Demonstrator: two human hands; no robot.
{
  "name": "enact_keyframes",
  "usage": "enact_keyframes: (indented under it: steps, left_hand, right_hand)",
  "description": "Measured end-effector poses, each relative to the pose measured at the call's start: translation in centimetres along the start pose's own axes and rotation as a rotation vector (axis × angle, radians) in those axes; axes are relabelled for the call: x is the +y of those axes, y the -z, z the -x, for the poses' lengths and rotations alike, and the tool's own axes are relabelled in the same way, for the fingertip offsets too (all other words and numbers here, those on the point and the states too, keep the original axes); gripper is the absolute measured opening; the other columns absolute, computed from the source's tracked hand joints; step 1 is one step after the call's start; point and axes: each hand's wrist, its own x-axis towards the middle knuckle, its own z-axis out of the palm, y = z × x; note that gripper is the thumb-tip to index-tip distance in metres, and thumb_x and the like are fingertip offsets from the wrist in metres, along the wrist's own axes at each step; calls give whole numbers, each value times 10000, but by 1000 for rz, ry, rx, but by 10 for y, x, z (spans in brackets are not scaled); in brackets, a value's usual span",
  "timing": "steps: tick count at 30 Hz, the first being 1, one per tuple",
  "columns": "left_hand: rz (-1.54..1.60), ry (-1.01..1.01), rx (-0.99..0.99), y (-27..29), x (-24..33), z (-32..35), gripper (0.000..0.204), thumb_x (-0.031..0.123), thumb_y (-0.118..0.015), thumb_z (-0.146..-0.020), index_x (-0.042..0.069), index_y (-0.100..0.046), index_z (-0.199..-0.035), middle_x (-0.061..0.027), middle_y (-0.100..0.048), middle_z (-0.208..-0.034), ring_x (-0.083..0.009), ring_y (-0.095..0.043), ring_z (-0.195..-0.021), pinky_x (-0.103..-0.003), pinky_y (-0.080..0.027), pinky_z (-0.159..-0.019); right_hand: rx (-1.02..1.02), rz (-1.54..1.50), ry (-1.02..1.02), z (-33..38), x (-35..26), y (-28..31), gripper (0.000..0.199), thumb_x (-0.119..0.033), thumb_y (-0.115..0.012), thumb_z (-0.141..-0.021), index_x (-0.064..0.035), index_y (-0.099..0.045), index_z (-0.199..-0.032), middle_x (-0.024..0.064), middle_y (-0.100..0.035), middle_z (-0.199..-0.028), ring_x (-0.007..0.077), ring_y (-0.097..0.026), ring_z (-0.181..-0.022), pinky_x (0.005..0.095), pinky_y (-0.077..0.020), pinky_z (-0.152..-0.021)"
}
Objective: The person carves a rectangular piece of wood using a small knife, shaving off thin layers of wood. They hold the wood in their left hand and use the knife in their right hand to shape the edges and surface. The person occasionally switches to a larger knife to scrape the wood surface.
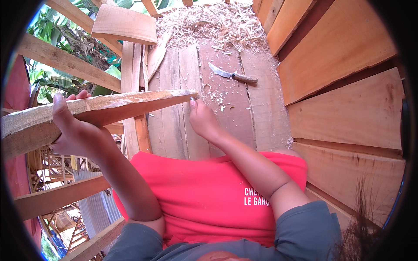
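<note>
Wooden plank (100,111) held edge-up across the view, above the plank floor (226,126). Left hand (76,132) grips its middle, fingers wrapped over the top edge, thumb on the near face. Right hand (201,119) at the plank's tapered end, fingers touching the tip. Curved knife (232,75) lies on floor near wood shavings (213,24).

Plank floor (174,130): curved knife (232,75) lying flat; wood shavings (209,24) heaped beyond.
</note>
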Motion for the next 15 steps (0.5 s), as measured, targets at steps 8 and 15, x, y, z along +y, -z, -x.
enact_keyframes:
  steps: [8,15]
  left_hand:
    - [-84,29,80,2,2,3,583,120,-753,-777,-180,-407,-1138,-181,-604,-878,-262,-684,-692,-326,-631,-642]
    - [-89,30,109,-4,3,5,620,113,-750,-778,-193,-383,-1174,-215,-602,-973,-269,-692,-697,-327,-637,-628]
  right_hand:
    - [-123,-88,63,12,-46,17,328,-291,-377,-1064,18,-470,-1003,309,-627,-746,527,-610,-733,589,-461,-659]
    - [-155,-109,140,11,-57,28,325,-275,-381,-1061,22,-449,-949,322,-611,-739,526,-616,-714,604,-468,-639]
